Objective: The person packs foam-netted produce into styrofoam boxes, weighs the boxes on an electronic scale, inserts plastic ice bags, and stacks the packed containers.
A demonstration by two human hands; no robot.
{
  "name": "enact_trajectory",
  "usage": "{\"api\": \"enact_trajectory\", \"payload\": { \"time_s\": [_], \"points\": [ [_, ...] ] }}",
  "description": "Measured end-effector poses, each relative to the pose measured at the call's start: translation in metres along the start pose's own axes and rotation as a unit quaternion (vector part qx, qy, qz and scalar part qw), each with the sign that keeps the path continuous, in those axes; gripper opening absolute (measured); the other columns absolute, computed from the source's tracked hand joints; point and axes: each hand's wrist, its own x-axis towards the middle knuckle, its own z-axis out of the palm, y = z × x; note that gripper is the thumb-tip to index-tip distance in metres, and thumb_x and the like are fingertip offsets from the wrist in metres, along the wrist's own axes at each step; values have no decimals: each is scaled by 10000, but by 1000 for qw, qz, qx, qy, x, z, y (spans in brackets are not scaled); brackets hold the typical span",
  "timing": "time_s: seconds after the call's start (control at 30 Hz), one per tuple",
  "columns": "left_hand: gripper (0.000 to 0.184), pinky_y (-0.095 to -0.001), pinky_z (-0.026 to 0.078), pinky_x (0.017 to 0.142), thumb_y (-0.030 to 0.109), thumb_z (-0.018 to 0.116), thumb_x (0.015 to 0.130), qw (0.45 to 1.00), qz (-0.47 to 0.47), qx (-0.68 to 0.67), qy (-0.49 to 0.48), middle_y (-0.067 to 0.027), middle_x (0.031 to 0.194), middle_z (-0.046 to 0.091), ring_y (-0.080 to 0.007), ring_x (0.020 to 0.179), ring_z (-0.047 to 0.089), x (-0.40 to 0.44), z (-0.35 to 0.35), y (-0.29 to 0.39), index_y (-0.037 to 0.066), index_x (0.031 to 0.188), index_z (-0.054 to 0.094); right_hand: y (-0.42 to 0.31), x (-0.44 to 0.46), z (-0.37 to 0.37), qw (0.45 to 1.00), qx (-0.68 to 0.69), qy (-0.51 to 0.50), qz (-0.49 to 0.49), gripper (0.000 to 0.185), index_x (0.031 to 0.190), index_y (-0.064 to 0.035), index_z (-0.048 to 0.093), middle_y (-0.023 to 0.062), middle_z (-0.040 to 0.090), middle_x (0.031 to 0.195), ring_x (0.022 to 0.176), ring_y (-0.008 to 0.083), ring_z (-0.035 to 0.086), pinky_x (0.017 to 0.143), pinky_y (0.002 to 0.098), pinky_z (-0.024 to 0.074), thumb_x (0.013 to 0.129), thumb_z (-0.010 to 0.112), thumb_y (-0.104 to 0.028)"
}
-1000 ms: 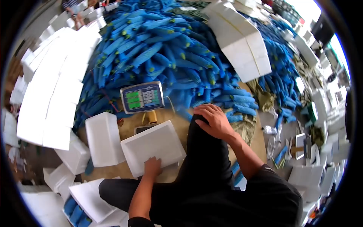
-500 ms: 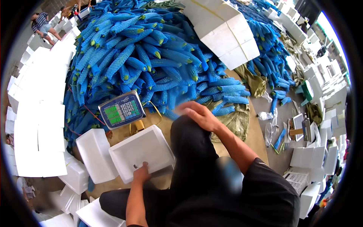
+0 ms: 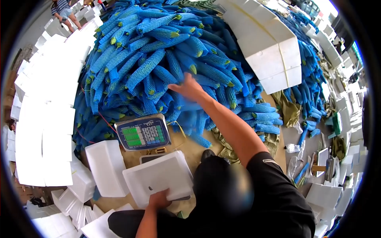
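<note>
Fingers of my left hand (image 3: 160, 199) are closed on the near edge of a white foam box (image 3: 156, 176). The box lies tilted on a scale platform, part of which shows at its far edge. My right hand (image 3: 188, 89) is stretched out over the front of a large pile of long green vegetables in blue foam nets (image 3: 147, 71). Its thumb and fingers are apart with nothing held; whether the fingertips touch the pile I cannot tell. The scale's display (image 3: 143, 133), with lit green readouts and a keypad, stands beyond the box.
Another white foam box (image 3: 105, 168) stands left of the scale. Stacked white boxes (image 3: 47, 135) line the far left. Large taped foam boxes (image 3: 274, 59) rest on the pile's right side. Plastic bottles (image 3: 293, 148) lie on the floor at right. A person (image 3: 65, 14) stands far back left.
My right hand has moved from beside my knee forward and up to the pile. The foam box has shifted slightly on the scale, with my left hand still on its edge. The view has shifted.
</note>
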Motion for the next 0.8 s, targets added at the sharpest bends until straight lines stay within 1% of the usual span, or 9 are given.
{"api": "enact_trajectory", "payload": {
  "time_s": [0.07,0.17,0.27,0.33,0.4,0.53,0.67,0.77,0.8],
  "points": [
    [750,-456,536,1034,397,774,776,1000,-17,-1,-24,-174,1358,682,-348,1240,654,0,-11,8,161,1468,606,-27,41,14,997,-24,-43,64,1362,1651,47,154,346,494,1500,1348,461,564,1105,477,495,744,840,-702],
    [727,-455,549,1006,399,765,777,1000,-6,7,-11,-170,1297,712,-351,1189,677,0,-7,4,179,1454,616,-42,65,36,985,-79,3,153,1454,1681,-3,11,314,463,1526,1331,451,580,1092,468,512,708,884,-639],
    [732,-449,554,993,389,768,770,1000,15,15,6,-167,1258,729,-350,1161,691,2,-4,1,176,1454,617,-34,67,45,985,-62,-13,160,1382,1684,-12,15,287,482,1501,1333,429,581,1082,453,521,735,872,-535],
    [746,-445,555,988,386,764,766,1000,-1,11,-15,-164,1250,734,-345,1157,695,1,-11,4,172,1463,611,-40,53,30,989,-30,-30,144,1230,1639,62,142,304,570,1413,1090,381,728,818,408,639,774,826,-482],
    [759,-444,556,985,388,758,763,1000,-5,6,-18,-161,1244,737,-342,1154,697,1,-11,4,168,1473,604,-32,44,8,993,-30,-34,105,1067,1537,96,307,289,629,1327,958,369,756,677,366,653,782,816,-460],
    [782,-464,552,991,402,740,762,999,-11,-5,-33,-153,1281,726,-341,1181,685,1,-11,3,163,1491,589,-14,-5,-49,993,-24,-64,96,897,1415,46,453,201,650,1159,950,309,710,709,373,670,784,842,-459],
    [777,-518,532,1047,424,727,791,1000,-6,11,-8,-143,1375,685,-368,1267,644,7,1,-2,182,1513,575,4,-113,-97,948,259,-123,140,602,1298,-41,560,122,608,1159,893,240,661,777,388,678,864,813,-373],
    [826,-516,553,1024,551,770,795,999,-9,34,-21,-135,1361,698,-353,1244,663,13,13,-7,189,1512,575,51,-187,-121,901,390,-156,107,689,1370,0,574,149,657,1155,957,260,677,933,475,640,851,803,-391],
    [777,-504,567,1005,482,783,784,1000,-3,13,-3,-126,1343,709,-349,1208,685,10,12,-6,173,1470,587,26,-213,-127,893,406,-175,78,682,1350,16,595,151,664,1142,940,257,677,959,493,627,844,797,-394]
  ]
}}
